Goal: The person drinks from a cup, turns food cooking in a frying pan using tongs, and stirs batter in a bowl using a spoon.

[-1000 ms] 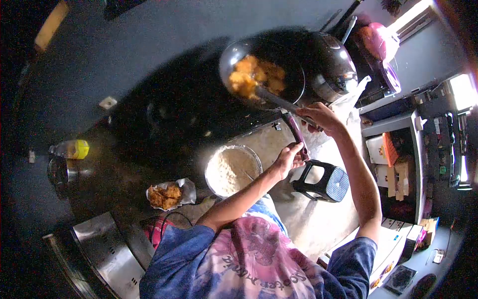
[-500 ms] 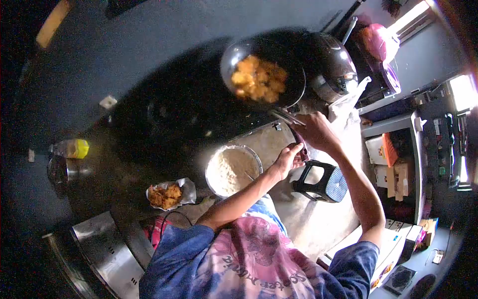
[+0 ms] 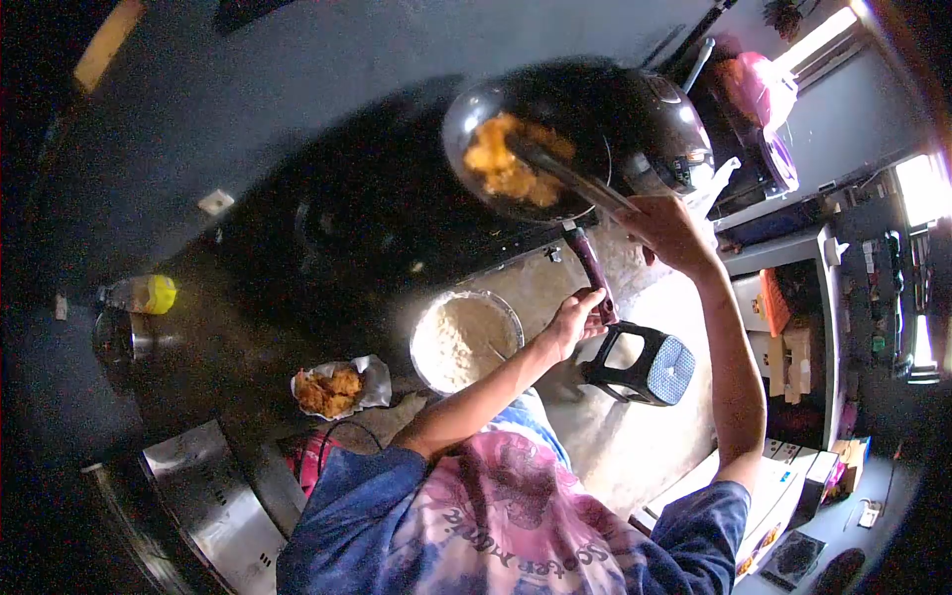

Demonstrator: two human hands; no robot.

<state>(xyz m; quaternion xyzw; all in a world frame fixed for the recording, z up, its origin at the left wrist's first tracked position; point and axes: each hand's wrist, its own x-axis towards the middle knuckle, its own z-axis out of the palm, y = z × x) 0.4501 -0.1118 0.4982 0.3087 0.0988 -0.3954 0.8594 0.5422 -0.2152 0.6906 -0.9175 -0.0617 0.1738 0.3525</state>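
My left hand (image 3: 575, 322) is closed around the dark maroon handle (image 3: 591, 266) of a frying pan (image 3: 458, 127). Golden-brown fried pieces (image 3: 496, 164) fill much of the pan. In my right hand (image 3: 672, 236) are metal tongs (image 3: 575, 181), which reach over the pan's rim with their tips among the pieces. Whether the tips grip a piece is too blurred to tell. Below the pan, near my left forearm, stands a round bowl (image 3: 415, 342) of pale, thick batter (image 3: 454, 342), with a utensil partly in it.
A paper-lined dish (image 3: 375, 382) holds browned fried food (image 3: 329, 392) left of the bowl. A black stool (image 3: 669, 369) stands below my hands. Right of the pan sits a dark, rounded appliance (image 3: 682, 124). A yellow-topped container (image 3: 159, 295) is far left; shelves (image 3: 833, 337) line the right.
My right hand has moved up and slightly right, and the tongs have swung from beside the handle into the fried pieces. My left hand keeps its hold on the handle.
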